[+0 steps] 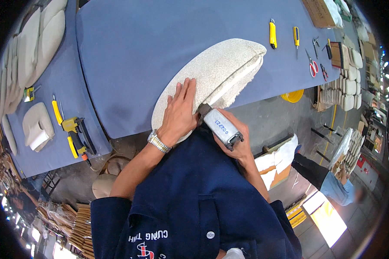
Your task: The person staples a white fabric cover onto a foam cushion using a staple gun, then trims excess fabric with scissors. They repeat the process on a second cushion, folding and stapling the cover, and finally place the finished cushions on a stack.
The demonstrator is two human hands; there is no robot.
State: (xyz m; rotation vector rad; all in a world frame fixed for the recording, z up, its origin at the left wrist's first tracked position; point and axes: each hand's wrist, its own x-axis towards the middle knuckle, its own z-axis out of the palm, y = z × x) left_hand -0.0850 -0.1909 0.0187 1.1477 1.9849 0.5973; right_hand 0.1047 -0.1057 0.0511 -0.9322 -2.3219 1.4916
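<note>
A light beige, fabric-covered seat cushion (212, 64) rests on the blue table, its near end reaching over the edge against my body. My left hand (180, 113) lies flat on the fabric with fingers stretched out and holds nothing. A grey staple gun (220, 126) is gripped in my right hand (240, 134). Its nose meets the cushion's near edge, close to my left fingers and wrist. The exact contact point is hidden. Along the cushion's right side runs a folded seam, with loose fabric hanging beside it.
Right on the blue table (129, 52) lie a yellow utility knife (272, 35), screwdriver (296, 36), red-handled scissors (312, 65) and pliers (324, 72). A yellow-black tool (73, 129) and cushion piece (38, 125) lie left. A yellow bucket (294, 96) stands beyond the edge; a person (333, 185) is farther right.
</note>
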